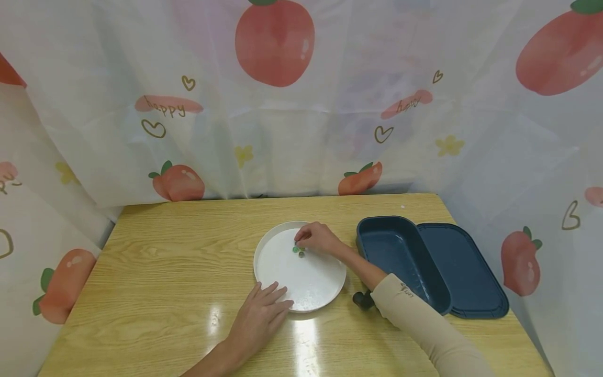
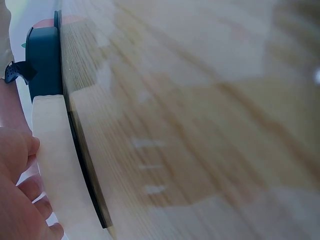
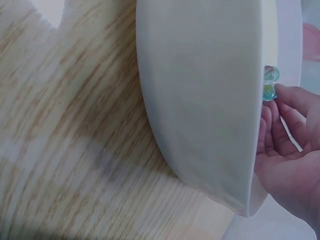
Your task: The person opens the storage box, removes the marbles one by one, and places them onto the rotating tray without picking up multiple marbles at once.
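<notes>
A round white plate (image 1: 282, 283) with a raised rim stands on the wooden table. Inside it lie several small glass marbles (image 1: 298, 250), green and clear, just left of centre. My right hand (image 1: 320, 238) reaches over the plate from the right and pinches a marble between thumb and forefinger. The right wrist view shows two shiny marbles (image 3: 271, 74) by those fingertips; the held one is mostly hidden. My left hand (image 1: 261, 317) rests on the plate's near left rim, fingers extended, and the left wrist view shows its fingers (image 2: 20, 160) at the plate's side.
To the right stands a dark blue rectangular box (image 1: 391, 241), uncovered. A matching flat lid (image 1: 471, 272) lies right beside it, touching or tucked by its edge. A small black object (image 1: 363, 300) shows beneath the right forearm. Printed curtains (image 1: 301, 131) hang behind the table.
</notes>
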A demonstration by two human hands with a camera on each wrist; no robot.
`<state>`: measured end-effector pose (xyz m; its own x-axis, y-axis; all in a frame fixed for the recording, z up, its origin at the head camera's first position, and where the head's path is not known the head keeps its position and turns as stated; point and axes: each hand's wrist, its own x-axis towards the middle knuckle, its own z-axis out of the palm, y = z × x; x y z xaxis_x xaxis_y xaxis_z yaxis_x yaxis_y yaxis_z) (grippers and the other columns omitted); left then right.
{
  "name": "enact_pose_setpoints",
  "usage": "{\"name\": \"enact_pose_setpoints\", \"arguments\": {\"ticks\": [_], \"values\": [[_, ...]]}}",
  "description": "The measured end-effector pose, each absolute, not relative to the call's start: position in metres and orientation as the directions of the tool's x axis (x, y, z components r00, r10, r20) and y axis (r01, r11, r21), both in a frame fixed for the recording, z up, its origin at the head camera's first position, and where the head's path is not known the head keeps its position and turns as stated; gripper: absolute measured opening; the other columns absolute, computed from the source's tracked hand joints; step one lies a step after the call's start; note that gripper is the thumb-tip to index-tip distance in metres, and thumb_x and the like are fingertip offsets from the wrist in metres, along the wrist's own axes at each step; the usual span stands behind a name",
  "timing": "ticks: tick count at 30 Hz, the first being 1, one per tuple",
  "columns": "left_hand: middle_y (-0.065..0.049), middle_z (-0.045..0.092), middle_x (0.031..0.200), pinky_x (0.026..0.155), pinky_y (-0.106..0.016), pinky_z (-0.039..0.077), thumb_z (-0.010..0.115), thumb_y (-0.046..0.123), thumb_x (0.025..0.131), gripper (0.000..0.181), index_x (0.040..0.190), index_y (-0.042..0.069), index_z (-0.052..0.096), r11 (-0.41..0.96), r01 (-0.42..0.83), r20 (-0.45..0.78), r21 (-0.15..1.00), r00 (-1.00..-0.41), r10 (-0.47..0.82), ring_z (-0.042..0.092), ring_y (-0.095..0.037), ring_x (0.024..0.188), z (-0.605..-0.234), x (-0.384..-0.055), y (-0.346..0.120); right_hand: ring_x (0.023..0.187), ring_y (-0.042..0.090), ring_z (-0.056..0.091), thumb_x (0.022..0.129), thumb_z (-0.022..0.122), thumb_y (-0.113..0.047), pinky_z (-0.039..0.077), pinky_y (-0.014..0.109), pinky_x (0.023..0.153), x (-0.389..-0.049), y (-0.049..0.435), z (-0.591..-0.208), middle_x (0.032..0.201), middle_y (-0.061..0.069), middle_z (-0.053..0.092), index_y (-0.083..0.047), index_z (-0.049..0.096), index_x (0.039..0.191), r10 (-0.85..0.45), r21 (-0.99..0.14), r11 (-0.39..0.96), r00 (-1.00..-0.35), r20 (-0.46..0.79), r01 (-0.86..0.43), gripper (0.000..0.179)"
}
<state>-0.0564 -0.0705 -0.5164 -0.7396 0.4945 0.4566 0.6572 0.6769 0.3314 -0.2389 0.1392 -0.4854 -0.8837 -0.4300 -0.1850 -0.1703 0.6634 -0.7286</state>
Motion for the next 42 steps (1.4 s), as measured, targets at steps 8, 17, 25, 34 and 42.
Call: {"name": "enact_pose_setpoints", "arguments": {"ticks": [8,17,25,34,42], "values": [[-0.008,0.07,0.12,0.099,-0.063,0.043,0.076,0.014,0.088,0.015,0.103,0.017,0.079,0.679,0.655,0.459,0.332,-0.741,0.491,0.062,-0.033,0.119,-0.517,-0.056,-0.07,0.077,0.011,0.059,0.09,0.074,-0.008,0.049,0.022,0.069,-0.24,0.14,-0.487,0.084,-0.003,0.069,-0.007,0.076,0.094,-0.433,-0.724,0.666,-0.883,-0.182,-0.178,0.005],[-0.008,0.07,0.121,0.099,-0.063,0.043,0.076,0.015,0.089,0.015,0.103,0.017,0.079,0.677,0.655,0.464,0.335,-0.74,0.487,0.062,-0.032,0.119,-0.517,-0.055,-0.071,0.079,0.012,0.059,0.091,0.074,-0.01,0.05,0.024,0.071,-0.239,0.14,-0.488,0.086,-0.002,0.069,-0.007,0.076,0.096,-0.423,-0.719,0.677,-0.883,-0.206,-0.156,0.006],[-0.008,0.07,0.12,0.1,-0.063,0.043,0.076,0.015,0.088,0.014,0.102,0.017,0.079,0.676,0.655,0.475,0.338,-0.738,0.479,0.062,-0.032,0.119,-0.516,-0.055,-0.07,0.089,0.016,0.063,0.093,0.071,-0.008,0.053,0.028,0.079,-0.237,0.147,-0.475,0.095,0.001,0.072,-0.004,0.075,0.103,-0.426,-0.75,0.637,-0.892,-0.15,-0.178,0.012],[-0.007,0.071,0.119,0.101,-0.062,0.042,0.076,0.016,0.088,0.013,0.1,0.017,0.079,0.678,0.657,0.493,0.33,-0.732,0.47,0.062,-0.032,0.119,-0.517,-0.056,-0.069,0.096,0.021,0.066,0.095,0.069,-0.012,0.055,0.036,0.086,-0.23,0.172,-0.439,0.101,0.005,0.071,0.001,0.072,0.113,-0.437,-0.803,0.552,-0.898,-0.048,-0.225,0.022],[-0.007,0.071,0.119,0.101,-0.061,0.042,0.077,0.015,0.087,0.014,0.101,0.017,0.08,0.68,0.657,0.493,0.325,-0.731,0.471,0.062,-0.031,0.119,-0.52,-0.056,-0.069,0.108,0.027,0.064,0.096,0.068,-0.014,0.053,0.041,0.091,-0.222,0.214,-0.416,0.117,0.015,0.068,-0.001,0.07,0.117,-0.412,-0.842,0.505,-0.91,-0.041,-0.191,0.025]]}}
